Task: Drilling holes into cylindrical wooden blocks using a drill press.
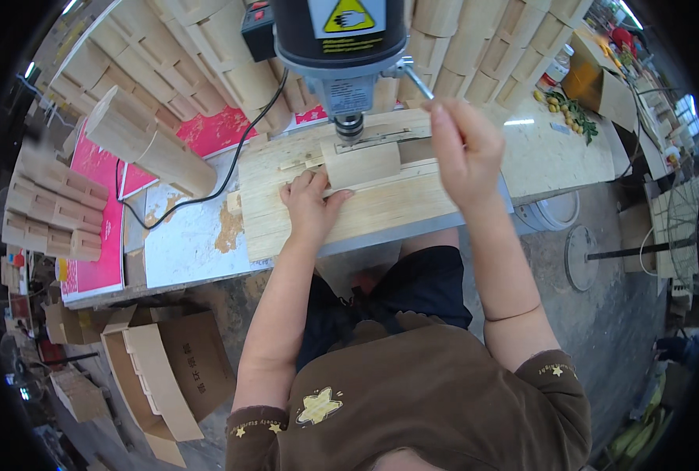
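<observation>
A black and grey drill press (342,55) stands in front of me, its chuck (349,127) pointing down over a pale wooden block (363,163). The block, curved on the side towards me, sits in a slot of a flat wooden jig (365,206). My left hand (312,206) presses on the block's left end with its fingers, the thumb along the near side. Higher up on the right, my right hand (469,149) is closed in a fist at the end of the press's metal lever (419,81). The bit's tip is too small to make out.
Rows of stacked wooden blocks (149,59) line the back, more (55,200) at the left. One column (151,145) leans by a black cable (225,177). Small yellow fruits (573,114) lie at right. Below are a cardboard box (165,377) and a white bucket (554,212).
</observation>
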Available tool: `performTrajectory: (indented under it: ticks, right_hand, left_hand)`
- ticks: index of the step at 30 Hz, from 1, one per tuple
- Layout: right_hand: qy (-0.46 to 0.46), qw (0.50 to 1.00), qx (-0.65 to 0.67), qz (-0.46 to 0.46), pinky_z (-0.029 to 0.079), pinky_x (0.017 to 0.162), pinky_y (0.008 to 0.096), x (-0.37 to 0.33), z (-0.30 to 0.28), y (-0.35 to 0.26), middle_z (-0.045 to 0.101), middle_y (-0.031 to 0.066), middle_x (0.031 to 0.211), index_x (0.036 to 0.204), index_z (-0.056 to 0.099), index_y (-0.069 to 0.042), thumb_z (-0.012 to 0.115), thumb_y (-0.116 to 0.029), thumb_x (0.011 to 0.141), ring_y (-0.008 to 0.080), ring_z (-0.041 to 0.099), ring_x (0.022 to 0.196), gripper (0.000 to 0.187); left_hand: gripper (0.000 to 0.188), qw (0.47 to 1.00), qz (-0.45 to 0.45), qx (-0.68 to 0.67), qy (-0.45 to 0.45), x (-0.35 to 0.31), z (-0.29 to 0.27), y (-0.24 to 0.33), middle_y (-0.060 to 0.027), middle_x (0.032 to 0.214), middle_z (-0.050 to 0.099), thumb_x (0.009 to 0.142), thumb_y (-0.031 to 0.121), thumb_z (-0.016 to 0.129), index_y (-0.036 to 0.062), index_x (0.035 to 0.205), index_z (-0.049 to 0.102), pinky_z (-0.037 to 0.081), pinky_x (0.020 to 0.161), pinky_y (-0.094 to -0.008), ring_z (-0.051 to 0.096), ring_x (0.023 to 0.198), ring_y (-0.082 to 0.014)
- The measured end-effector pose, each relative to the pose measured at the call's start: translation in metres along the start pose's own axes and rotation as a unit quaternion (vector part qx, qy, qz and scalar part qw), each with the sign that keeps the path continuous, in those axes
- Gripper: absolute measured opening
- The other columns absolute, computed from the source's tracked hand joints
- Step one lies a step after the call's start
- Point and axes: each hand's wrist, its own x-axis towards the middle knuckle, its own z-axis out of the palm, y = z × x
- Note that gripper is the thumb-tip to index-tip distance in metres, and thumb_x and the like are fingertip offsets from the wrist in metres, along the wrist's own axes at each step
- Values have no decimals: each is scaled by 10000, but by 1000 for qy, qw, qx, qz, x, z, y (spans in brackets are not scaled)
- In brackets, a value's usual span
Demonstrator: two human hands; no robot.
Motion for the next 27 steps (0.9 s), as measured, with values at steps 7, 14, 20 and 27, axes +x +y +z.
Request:
performTrajectory:
  ticks: [7, 14, 20, 27]
  right_hand:
    - [91, 989, 17, -117, 428, 552, 390, -49, 40, 62, 579, 110, 724, 875, 617, -37, 635, -49, 724, 292, 561, 623, 153]
    - [94, 988, 26, -122, 436, 613, 392, -53, 48, 70, 567, 116, 784, 855, 608, -57, 642, -116, 731, 304, 558, 702, 142]
    - [99, 984, -21, -147, 400, 480, 408, 11, 15, 24, 520, 88, 571, 652, 494, -70, 659, -183, 734, 290, 525, 502, 216]
    - [53, 995, -73, 43, 459, 583, 473, 133, 42, 27, 594, 193, 637, 717, 541, -24, 609, -289, 786, 385, 600, 640, 283]
  left_hand:
    - [292, 999, 35, -20, 24, -1, 5, -13, -54, 702, 522, 608, 247, 786, 81, 769, 609, 327, 686, -396, 513, 711, -262]
    - [296, 987, 83, -137, 21, 1, 0, -2, -92, 837, 606, 694, 77, 743, 10, 948, 607, 430, 668, -337, 568, 749, -217]
    - [361, 991, -19, -119, -61, 2, -3, 0, -102, 986, 616, 743, 8, 713, -15, 1073, 570, 447, 809, -309, 574, 892, -194]
    - [321, 972, -4, -233, -21, 1, 7, 0, -97, 950, 610, 703, -14, 724, -14, 991, 583, 442, 775, -307, 558, 848, -191]
